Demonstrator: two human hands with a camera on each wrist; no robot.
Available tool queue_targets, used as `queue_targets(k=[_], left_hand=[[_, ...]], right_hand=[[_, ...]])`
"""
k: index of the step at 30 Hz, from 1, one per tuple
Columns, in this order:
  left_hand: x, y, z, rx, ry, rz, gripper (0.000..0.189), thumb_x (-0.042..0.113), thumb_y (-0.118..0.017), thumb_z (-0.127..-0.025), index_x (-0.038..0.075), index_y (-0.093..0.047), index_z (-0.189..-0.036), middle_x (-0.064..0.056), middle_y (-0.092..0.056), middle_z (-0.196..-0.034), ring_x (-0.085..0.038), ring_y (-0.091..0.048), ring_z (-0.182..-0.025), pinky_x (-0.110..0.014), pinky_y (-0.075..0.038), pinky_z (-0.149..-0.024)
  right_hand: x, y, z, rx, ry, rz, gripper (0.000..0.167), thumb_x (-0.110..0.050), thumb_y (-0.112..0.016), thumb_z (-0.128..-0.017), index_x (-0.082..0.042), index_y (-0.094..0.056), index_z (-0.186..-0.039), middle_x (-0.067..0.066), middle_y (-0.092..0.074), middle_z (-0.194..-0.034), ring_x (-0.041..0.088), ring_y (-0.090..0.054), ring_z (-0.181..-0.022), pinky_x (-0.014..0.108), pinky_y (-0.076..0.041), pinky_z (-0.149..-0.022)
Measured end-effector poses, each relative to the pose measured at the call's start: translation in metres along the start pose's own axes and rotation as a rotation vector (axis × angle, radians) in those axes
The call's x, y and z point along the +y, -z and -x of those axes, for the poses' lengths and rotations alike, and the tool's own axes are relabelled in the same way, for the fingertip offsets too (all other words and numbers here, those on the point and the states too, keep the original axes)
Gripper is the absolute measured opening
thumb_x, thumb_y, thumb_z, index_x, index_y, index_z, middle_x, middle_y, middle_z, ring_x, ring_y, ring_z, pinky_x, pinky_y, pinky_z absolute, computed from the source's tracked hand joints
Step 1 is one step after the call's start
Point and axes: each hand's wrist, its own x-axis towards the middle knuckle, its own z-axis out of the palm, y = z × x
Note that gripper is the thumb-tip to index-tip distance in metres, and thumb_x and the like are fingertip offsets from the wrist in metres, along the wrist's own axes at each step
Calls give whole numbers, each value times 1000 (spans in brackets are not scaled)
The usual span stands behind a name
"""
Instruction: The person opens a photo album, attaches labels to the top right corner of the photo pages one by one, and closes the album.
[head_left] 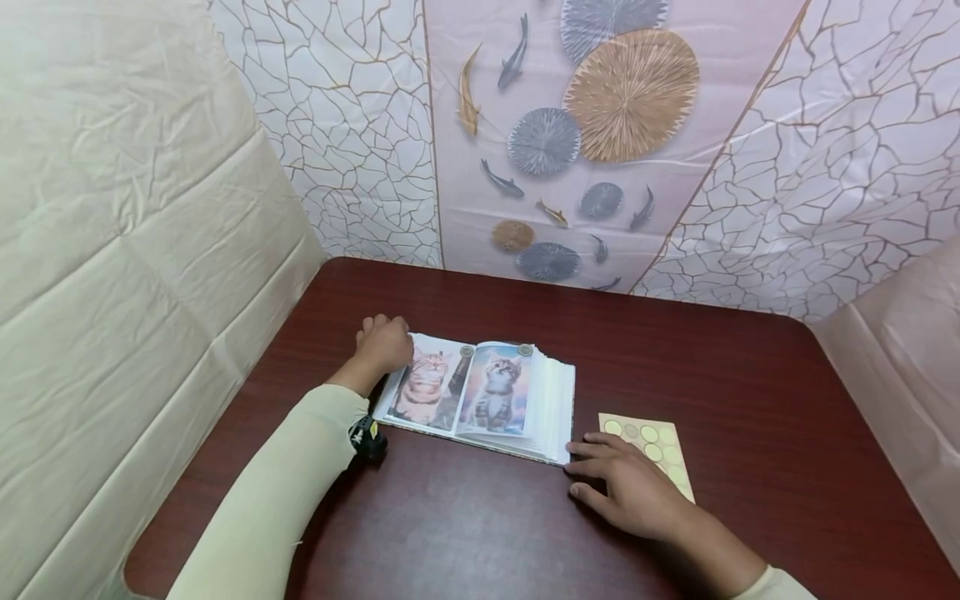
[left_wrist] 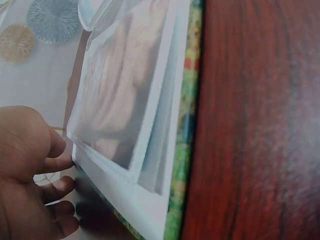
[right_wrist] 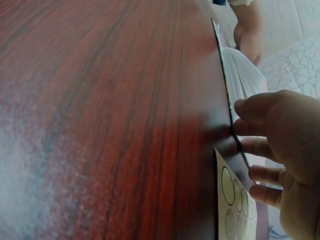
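Observation:
A photo album (head_left: 553, 408) lies spread on the table, with a kitten picture (head_left: 498, 392) on one page and an orange cat picture (head_left: 427, 387) on the other. Each picture has a small round sticker (head_left: 526, 350) near its top. My left hand (head_left: 383, 343) is at the album's left edge, its loosely bent fingertips touching the edge in the left wrist view. Spread out, the fingers of my right hand (head_left: 630, 483) reach to the album's lower right corner. Partly under that hand lies a pale sheet of round stickers (head_left: 667, 435).
The dark red wooden table (head_left: 465, 533) has rounded corners. Behind it hangs a patterned cloth (head_left: 480, 225), and a plain cream cloth (head_left: 150, 250) closes the left side. A black device (head_left: 367, 437) is strapped at the left wrist.

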Motion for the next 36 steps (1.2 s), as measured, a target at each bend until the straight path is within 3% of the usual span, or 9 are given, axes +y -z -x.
queue_targets(k=[6,12,20,23,28,32,36], left_hand=[[9,0,-3,-48,59,-40,46,33,-36,-110,-3,-52,-134,-27,-46,-131,-44,-33,-120,-58,-29,-99],[12,-3,-11,-67,130,-38,51,40,-30,-110,-5,-53,-122,-24,-48,-117,-40,-33,-108,-55,-27,-90],[11,5,-12,-56,133,75,71,51,-26,-109,-10,-45,-140,-29,-45,-138,-46,-33,-126,-61,-22,-100],[10,11,-12,-65,109,98,76,53,-24,-109,-11,-34,-149,-29,-43,-146,-49,-30,-135,-64,-18,-105],[17,26,-9,-132,21,93,82,51,-22,-110,-13,-3,-157,-27,-38,-156,-47,-29,-146,-69,-1,-113],[26,39,0,-130,-79,121,71,49,-26,-110,-7,-16,-152,-22,-52,-147,-41,-49,-134,-67,-4,-112],[37,46,13,-72,-171,218,51,48,-30,-110,9,-32,-143,-17,-62,-135,-43,-51,-120,-60,-14,-104]], right_hand=[[0,1,0,0,9,-16,26,-26,-77,-92,-15,-80,-115,2,-67,-133,35,-55,-130,61,-41,-104],[-2,2,-1,-26,-3,-38,28,-27,-76,-93,-13,-79,-117,3,-66,-135,36,-55,-131,60,-40,-106],[-3,4,1,-31,-6,-38,29,-26,-75,-93,-12,-79,-117,4,-66,-135,36,-55,-130,60,-40,-106],[-4,4,0,-28,-7,-36,28,-27,-75,-93,-12,-79,-117,4,-66,-135,36,-55,-130,60,-40,-106],[-4,5,-1,-27,-11,-29,28,-28,-75,-94,-12,-80,-116,4,-67,-134,36,-55,-130,60,-40,-106],[-4,5,-2,-29,-11,-35,27,-26,-75,-93,-12,-80,-115,4,-67,-134,37,-55,-130,59,-40,-106],[-4,4,-2,-28,-12,-43,27,-26,-75,-93,-11,-80,-115,5,-67,-134,38,-55,-130,60,-39,-106]])
